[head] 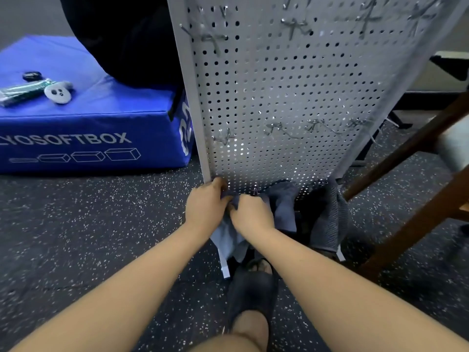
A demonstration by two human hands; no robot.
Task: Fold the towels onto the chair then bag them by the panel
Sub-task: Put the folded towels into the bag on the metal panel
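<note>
Down at the foot of the perforated metal panel (279,97), both of the person's hands work close together on a blue-grey cloth (283,209) that hangs from the panel's bottom edge. I cannot tell whether it is a towel or a bag. The left hand (205,207) is curled around the cloth's upper edge, its knuckles touching the panel's lower left corner. The right hand (251,214), just beside it and touching it, is clenched on a bunch of the same cloth. Just right of that cloth a dark grey ribbed towel (327,219) hangs from the same bottom edge. Wire hooks (276,129) stick out of the panel higher up.

To the right stands the wooden chair (418,153), its legs slanting across the scene near the ribbed towel. To the far left a blue soft box (88,123) sits on the speckled floor (76,224) with a white controller (59,92) and a green packet (20,94) on top. Nearest, below the hands, a foot in a black sandal (251,288) rests beside the panel's foot.
</note>
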